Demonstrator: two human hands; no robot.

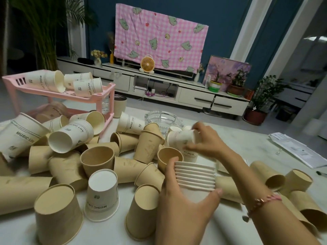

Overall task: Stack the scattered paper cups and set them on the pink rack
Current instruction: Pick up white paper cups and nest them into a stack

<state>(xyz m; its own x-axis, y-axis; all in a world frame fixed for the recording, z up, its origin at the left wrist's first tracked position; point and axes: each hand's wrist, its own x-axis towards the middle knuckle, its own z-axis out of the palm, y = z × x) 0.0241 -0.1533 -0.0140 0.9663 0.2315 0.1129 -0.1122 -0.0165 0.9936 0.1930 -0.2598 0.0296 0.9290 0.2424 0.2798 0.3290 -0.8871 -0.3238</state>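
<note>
My left hand [184, 197] grips a stack of several nested white paper cups [194, 175], rims up, near the table's middle. Just beyond it, my right hand [205, 138] holds one white cup [180, 138] tilted on its side above the table. Many brown cups [97, 160] and white "MUSIC LIFE" cups [103, 195] lie scattered over the white table, some upright, some upside down, some on their sides. The pink rack [99, 96] stands at the back left with three white cups [51, 82] lying on its top shelf.
A glass ashtray [162, 117] sits behind the pile. Papers [299, 149] and a pen [321, 174] lie at the table's right edge. A dark-rimmed tumbler [120, 105] stands by the rack. Beyond the table are a TV cabinet, a small fan and potted plants.
</note>
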